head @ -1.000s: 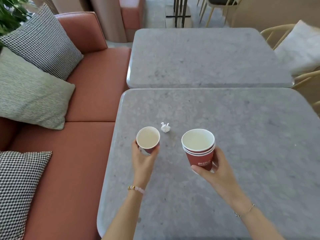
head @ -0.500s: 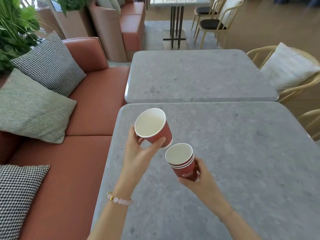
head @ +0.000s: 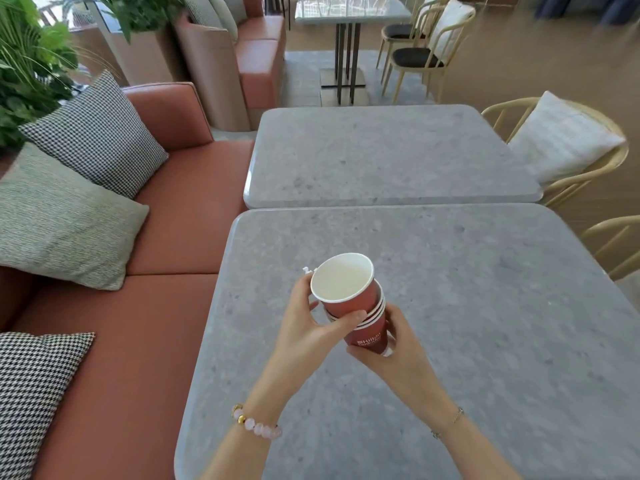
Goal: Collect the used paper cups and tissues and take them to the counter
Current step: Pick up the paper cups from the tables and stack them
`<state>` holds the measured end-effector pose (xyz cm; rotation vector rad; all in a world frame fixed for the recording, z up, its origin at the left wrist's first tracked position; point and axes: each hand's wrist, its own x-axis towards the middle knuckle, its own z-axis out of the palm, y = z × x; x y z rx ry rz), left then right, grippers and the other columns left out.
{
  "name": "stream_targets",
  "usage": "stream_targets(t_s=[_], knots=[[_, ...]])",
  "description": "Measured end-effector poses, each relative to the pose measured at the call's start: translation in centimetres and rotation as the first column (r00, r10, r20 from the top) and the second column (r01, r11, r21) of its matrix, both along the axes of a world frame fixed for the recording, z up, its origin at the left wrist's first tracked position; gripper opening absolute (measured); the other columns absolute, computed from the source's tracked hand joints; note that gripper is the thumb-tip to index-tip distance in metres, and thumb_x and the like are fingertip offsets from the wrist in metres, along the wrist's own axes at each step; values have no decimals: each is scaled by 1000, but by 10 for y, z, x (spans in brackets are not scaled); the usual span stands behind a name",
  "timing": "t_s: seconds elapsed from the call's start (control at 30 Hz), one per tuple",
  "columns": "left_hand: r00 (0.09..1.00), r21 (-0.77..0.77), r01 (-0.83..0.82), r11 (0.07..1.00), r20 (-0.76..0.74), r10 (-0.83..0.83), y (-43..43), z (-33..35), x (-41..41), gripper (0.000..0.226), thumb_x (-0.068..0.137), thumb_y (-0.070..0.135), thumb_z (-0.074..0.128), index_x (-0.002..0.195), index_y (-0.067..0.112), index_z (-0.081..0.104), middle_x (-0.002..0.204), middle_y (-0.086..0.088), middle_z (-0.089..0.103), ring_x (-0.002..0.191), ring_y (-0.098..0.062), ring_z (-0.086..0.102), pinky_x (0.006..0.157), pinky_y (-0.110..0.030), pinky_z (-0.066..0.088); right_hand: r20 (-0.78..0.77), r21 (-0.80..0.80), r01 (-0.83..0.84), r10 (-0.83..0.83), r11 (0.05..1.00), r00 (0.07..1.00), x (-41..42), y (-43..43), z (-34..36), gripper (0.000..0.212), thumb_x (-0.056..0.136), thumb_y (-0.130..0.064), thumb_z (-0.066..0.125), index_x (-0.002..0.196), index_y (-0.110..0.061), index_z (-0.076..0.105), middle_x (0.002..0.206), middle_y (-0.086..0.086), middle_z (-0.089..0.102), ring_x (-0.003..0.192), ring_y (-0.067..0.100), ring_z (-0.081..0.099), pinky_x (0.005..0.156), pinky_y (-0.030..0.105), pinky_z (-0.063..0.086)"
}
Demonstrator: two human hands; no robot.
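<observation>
cups point(head: 350, 285) above near table point(head: 485, 306) | tissue point(head: 307, 270) behind (half hidden) | sofa point(head: 138, 358) left

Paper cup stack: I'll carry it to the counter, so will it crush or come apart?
Probably light: the top cup looks empty. The thin walls likely dent under a hard squeeze, though nesting should stiffen the paper cup stack. The top cup sits high, not seated, so it may slip out if tilted.

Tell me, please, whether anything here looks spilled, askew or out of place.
No spill shows. The top cup, gripped by the left hand, sits tilted and not fully down in the stack that the right hand holds. A small white tissue lies on the table behind the left hand, mostly hidden, not yet collected.
</observation>
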<state>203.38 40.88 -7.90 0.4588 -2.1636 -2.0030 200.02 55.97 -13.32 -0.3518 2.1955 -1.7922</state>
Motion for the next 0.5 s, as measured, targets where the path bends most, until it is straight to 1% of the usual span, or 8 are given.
stream_targets(t_s=[0.07, 0.13, 0.2, 0.3, 0.43, 0.5], knots=[[999, -6, 31, 1000, 12, -30, 3, 1, 2, 59, 61, 30, 79, 113, 29, 52, 119, 11, 59, 116, -5, 53, 104, -39, 41, 4, -13, 1, -1, 1000, 1000, 1, 2, 1, 57, 69, -6, 81, 113, -30, 53, 102, -20, 65, 95, 1, 63, 78, 10, 47], [998, -40, 67, 997, 15, -66, 5, 2, 3, 56, 63, 31, 77, 112, 30, 51, 121, 11, 57, 117, -3, 51, 106, -37, 39, 11, -21, 4, -3, 1000, 1000, 2, 4, 1, 58, 70, -6, 81, 115, -28, 53, 105, -18, 65, 97, 2, 63, 80, 12, 47], [996, -70, 92, 993, 22, -91, 7, 2, 4, 56, 62, 34, 76, 111, 34, 50, 121, 14, 56, 117, 1, 50, 106, -34, 37, 17, -29, 2, -1, 1000, 1000, 3, 7, 1, 58, 70, -6, 81, 117, -27, 53, 106, -17, 65, 99, 4, 62, 83, 14, 47], [992, -114, 124, 986, 25, -122, 11, 3, 6, 64, 61, 42, 76, 117, 39, 44, 127, 20, 51, 121, 6, 45, 106, -29, 37, 18, -41, 11, -10, 999, 1000, 2, 11, 2, 58, 70, -7, 81, 117, -26, 53, 106, -18, 66, 100, 5, 62, 84, 15, 47], [990, -161, 139, 977, 23, -137, 11, 4, 8, 66, 74, 30, 78, 126, 37, 38, 131, 25, 44, 122, 12, 40, 106, -27, 35, 27, -56, 28, -26, 998, 999, -1, 16, 5, 57, 70, -10, 82, 117, -27, 53, 106, -17, 66, 101, 5, 62, 86, 18, 48], [988, -164, 153, 974, 21, -151, 10, 6, 10, 59, 80, 32, 71, 129, 34, 39, 134, 21, 44, 124, 9, 39, 106, -27, 35, 27, -54, 30, -28, 998, 999, -2, 19, 6, 57, 70, -10, 82, 117, -26, 53, 105, -17, 65, 101, 4, 61, 84, 16, 48]])
